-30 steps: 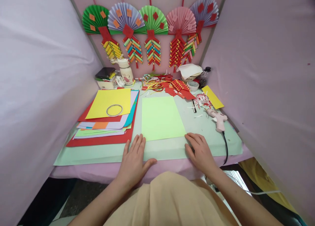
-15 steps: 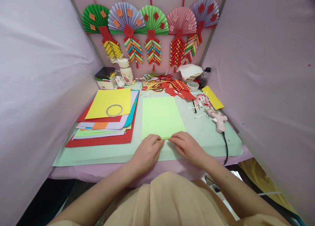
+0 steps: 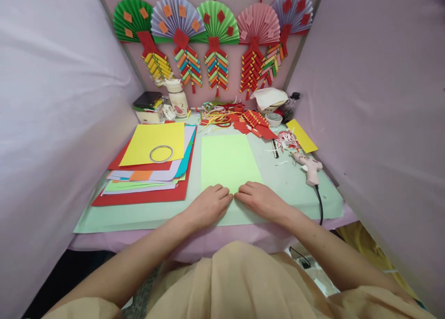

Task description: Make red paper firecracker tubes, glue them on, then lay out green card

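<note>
A light green sheet of paper [image 3: 229,160] lies flat on the pale green table cover, its near edge towards me. At the left part of that edge, my left hand [image 3: 212,202] has its fingers bent and pressed together on the paper. My right hand [image 3: 261,199] grips the right part of the same edge, fingers curled over it. The two sets of fingertips almost meet in the middle. Both hands hide most of the near edge, so a fold there cannot be made out clearly.
Left of the sheet is a stack of coloured paper [image 3: 153,143] with a ring of tape [image 3: 161,154] on top. On the right lies a pink glue gun [image 3: 310,166] with its cord. Cords, red paper pieces [image 3: 255,124] and a bottle [image 3: 178,98] stand behind. Paper fans [image 3: 218,22] hang above.
Both hands have shifted slightly, their fingers now closer together and laid further over the near edge of the green paper. The camera view has moved a little.
</note>
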Available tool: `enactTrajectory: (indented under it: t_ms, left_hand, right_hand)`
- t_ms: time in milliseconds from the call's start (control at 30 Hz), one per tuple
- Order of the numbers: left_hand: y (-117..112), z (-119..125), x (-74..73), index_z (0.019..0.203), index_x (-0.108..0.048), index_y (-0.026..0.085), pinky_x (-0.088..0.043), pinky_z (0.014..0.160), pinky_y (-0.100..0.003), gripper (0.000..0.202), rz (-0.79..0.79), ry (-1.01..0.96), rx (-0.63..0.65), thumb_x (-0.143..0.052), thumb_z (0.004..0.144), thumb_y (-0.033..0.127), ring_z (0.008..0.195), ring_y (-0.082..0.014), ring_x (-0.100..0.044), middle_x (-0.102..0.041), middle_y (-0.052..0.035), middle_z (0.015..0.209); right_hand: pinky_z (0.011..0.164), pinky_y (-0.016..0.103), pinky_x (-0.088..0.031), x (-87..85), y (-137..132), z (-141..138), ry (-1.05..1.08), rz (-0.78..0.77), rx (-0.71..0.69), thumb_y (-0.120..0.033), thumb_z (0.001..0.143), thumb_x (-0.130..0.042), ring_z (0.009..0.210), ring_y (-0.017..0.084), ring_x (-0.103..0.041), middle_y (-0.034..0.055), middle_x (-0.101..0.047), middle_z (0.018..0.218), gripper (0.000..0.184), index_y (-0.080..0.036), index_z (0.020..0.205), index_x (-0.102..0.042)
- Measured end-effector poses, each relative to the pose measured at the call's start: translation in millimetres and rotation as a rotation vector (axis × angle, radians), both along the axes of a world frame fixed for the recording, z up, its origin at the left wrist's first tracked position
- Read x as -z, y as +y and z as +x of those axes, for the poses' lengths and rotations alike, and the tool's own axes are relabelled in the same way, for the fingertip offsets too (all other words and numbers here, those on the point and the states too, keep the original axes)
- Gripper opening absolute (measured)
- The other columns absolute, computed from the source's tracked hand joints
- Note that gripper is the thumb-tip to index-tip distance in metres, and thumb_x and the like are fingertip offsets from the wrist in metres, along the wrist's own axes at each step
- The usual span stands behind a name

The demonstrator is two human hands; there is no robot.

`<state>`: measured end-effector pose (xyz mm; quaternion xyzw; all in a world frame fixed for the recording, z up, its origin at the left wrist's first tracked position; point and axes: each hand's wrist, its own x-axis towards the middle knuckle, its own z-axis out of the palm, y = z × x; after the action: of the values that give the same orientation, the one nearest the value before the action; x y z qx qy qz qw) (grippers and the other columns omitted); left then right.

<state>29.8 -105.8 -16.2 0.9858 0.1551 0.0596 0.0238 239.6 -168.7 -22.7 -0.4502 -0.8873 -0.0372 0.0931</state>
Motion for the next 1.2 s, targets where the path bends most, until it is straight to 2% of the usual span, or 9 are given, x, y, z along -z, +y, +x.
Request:
enactTrajectory:
  t_ms: [133, 500, 667, 867, 967, 1067, 1200]
  left_hand:
    - [5.4, -10.5, 0.5, 0.092, -0.060, 0.015, -0.044, 0.074, -0.034, 0.024, -0.005, -0.030, 0.021, -0.036, 0.093, 0.015, 0.080, -0.0199, -0.050, -0.056, -0.0075, 0.083]
    - [6.9, -65.6, 0.1, 0.102, -0.063, 0.016, -0.048, 0.084, -0.036, 0.024, 0.039, -0.160, -0.055, -0.041, 0.092, 0.014, 0.093, -0.0203, -0.057, -0.064, -0.0086, 0.093]
    - [6.8, -81.3, 2.2, 0.103, -0.063, 0.014, -0.049, 0.084, -0.037, 0.021, 0.112, -0.190, -0.073, -0.045, 0.092, 0.014, 0.093, -0.0210, -0.057, -0.066, -0.0092, 0.096]
    - [8.6, -91.2, 8.0, 0.103, -0.062, 0.015, -0.049, 0.085, -0.039, 0.019, 0.124, -0.222, -0.107, -0.048, 0.090, 0.013, 0.095, -0.0221, -0.057, -0.066, -0.0089, 0.098]
    - [8.3, -89.5, 7.5, 0.099, -0.061, 0.015, -0.049, 0.084, -0.040, 0.017, 0.107, -0.282, -0.173, -0.048, 0.090, 0.013, 0.093, -0.0216, -0.057, -0.065, -0.0096, 0.098]
    - [0.7, -73.4, 3.0, 0.100, -0.060, 0.014, -0.049, 0.081, -0.039, 0.017, 0.082, -0.388, -0.205, -0.048, 0.089, 0.011, 0.091, -0.0211, -0.057, -0.064, -0.0105, 0.098]
    - [-19.0, -34.8, 1.4, 0.116, -0.056, 0.014, -0.049, 0.089, -0.039, 0.027, 0.002, -0.437, -0.075, -0.046, 0.090, 0.012, 0.102, -0.0214, -0.057, -0.064, -0.0122, 0.109]
  right_hand:
    - [0.068, 0.029, -0.036, -3.0, -1.1, 5.3, -0.017, -0.007, -0.012, -0.014, 0.094, -0.047, 0.077, 0.017, -0.047, 0.0036, -0.056, 0.082, 0.014, -0.017, 0.089, -0.060]
    - [0.072, 0.031, -0.042, -5.8, -22.9, 42.2, 0.045, -0.007, 0.084, -0.009, 0.094, -0.041, 0.083, 0.019, -0.052, 0.0071, -0.062, 0.090, 0.023, -0.017, 0.094, -0.063]
    - [0.073, 0.032, -0.046, -0.4, -32.1, 59.9, 0.065, -0.012, 0.143, -0.007, 0.091, -0.044, 0.087, 0.020, -0.054, 0.0082, -0.064, 0.096, 0.023, -0.018, 0.098, -0.063]
    - [0.076, 0.036, -0.049, 10.5, -39.7, 75.3, 0.155, 0.023, 0.174, -0.007, 0.091, -0.043, 0.091, 0.022, -0.056, 0.0095, -0.064, 0.100, 0.025, -0.019, 0.100, -0.063]
    - [0.077, 0.037, -0.050, 14.8, -40.2, 76.4, 0.251, 0.040, 0.214, -0.008, 0.091, -0.043, 0.093, 0.022, -0.057, 0.0102, -0.063, 0.102, 0.024, -0.019, 0.099, -0.063]
    - [0.079, 0.038, -0.050, 16.2, -38.1, 73.2, 0.329, 0.045, 0.254, -0.008, 0.090, -0.043, 0.095, 0.022, -0.057, 0.0100, -0.061, 0.103, 0.025, -0.019, 0.099, -0.062]
    - [0.080, 0.039, -0.049, 12.7, -37.7, 66.1, 0.377, 0.068, 0.263, -0.007, 0.088, -0.044, 0.094, 0.023, -0.056, 0.0100, -0.061, 0.102, 0.024, -0.019, 0.100, -0.062]
